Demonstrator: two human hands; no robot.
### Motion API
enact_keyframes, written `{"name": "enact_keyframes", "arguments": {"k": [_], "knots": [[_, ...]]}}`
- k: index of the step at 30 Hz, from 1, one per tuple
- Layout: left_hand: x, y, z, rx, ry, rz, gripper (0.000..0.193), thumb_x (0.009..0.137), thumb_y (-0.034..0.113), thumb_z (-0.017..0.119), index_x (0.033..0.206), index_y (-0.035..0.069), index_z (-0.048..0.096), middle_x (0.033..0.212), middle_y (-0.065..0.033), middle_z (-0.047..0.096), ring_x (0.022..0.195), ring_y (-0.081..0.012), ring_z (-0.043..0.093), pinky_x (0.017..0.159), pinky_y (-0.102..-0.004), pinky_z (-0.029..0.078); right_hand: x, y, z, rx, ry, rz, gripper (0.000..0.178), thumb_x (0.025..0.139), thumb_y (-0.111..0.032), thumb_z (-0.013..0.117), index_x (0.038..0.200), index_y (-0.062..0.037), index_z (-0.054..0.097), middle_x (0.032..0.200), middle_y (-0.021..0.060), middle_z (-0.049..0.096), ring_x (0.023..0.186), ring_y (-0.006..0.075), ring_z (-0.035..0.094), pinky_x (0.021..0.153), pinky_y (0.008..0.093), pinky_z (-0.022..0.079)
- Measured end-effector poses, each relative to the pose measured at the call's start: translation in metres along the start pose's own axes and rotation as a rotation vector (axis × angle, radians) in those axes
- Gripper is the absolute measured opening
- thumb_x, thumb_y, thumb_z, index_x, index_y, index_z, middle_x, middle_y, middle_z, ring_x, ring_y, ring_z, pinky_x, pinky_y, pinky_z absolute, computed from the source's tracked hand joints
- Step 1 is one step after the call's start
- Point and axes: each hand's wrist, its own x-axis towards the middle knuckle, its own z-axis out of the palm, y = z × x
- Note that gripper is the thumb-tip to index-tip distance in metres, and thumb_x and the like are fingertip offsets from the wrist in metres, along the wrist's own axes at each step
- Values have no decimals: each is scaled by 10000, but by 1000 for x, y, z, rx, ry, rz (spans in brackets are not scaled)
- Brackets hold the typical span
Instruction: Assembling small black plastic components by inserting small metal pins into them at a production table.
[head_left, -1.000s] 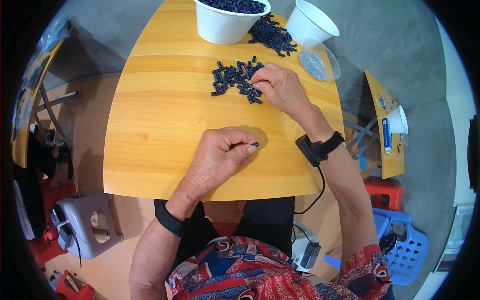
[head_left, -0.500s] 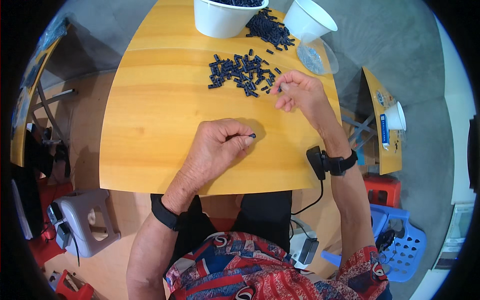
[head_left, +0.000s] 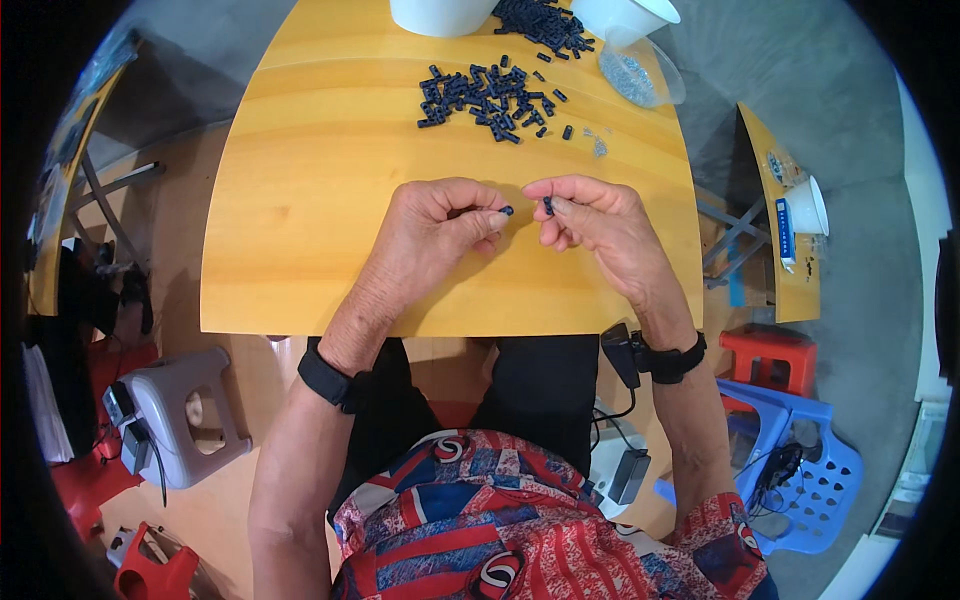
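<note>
My left hand [head_left: 445,232] is closed in a pinch over the table, a small black cylindrical piece [head_left: 507,210] sticking out between thumb and forefinger. Just to its right, my right hand [head_left: 600,220] pinches another small dark piece [head_left: 548,206] with thumb and fingers. A narrow gap separates the two pieces. Beyond the hands lies a loose pile of short black cylindrical pieces [head_left: 485,100]. Right of that pile, a few tiny silvery bits [head_left: 600,147] are scattered on the wooden table [head_left: 290,230].
At the far edge stand a white tub [head_left: 440,14] and a tipped white bucket [head_left: 630,18], with a denser black heap [head_left: 545,27] between them. A clear shallow dish [head_left: 632,78] holds silvery bits. Stools flank me: grey [head_left: 180,400], red [head_left: 770,350] and blue [head_left: 800,480].
My right hand has come from the pile's right edge toward my left hand, carrying a dark piece. The view has tilted, so the table sits higher; silvery bits beside the pile now show.
</note>
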Motion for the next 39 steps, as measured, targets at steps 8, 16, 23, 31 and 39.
{"name": "enact_keyframes", "arguments": {"k": [8, 16, 23, 31, 39], "knots": [[-2, 0, -1, 12, -33, 43, 138, 852, 68, 611, 927, -44, 640, 761, -42, 639, 662, -93, 596, 645, -222, 497, -6, 5, 9, 25, 43, -37, 149, 890, -85, 547, 991, -3, 621, 789, 22, 616, 635, 59, 562, 575, 176, 447], [-2, -2, -5, 17, -71, 50, 143, 854, 71, 611, 941, -37, 644, 753, -38, 637, 670, -87, 599, 645, -220, 502, -1, 8, 17, -54, 40, -138, 119, 897, -98, 541, 919, -4, 610, 745, 14, 601, 592, 51, 546, 529, 173, 429], [-1, -1, -4, 24, -84, 46, 165, 848, 84, 623, 973, -20, 649, 770, -49, 646, 672, -88, 604, 646, -218, 515, 5, 9, 16, -137, 17, -180, 126, 898, -107, 537, 902, -8, 615, 722, 6, 595, 578, 44, 543, 516, 171, 425], [-1, 0, -4, 20, -84, 42, 175, 840, 86, 634, 983, -14, 649, 776, -54, 652, 677, -89, 611, 645, -221, 524, 7, 7, 17, -201, -8, -185, 132, 885, -106, 545, 895, -5, 628, 709, 1, 600, 557, 38, 542, 491, 171, 426], [-1, 1, -4, 85, -78, 18, 182, 838, 108, 636, 981, -3, 659, 785, -66, 663, 691, -96, 620, 649, -230, 533, 7, 4, 24, -197, 60, -174, 118, 854, -94, 577, 872, 1, 645, 684, 9, 607, 523, 36, 528, 462, 173, 409]]}}
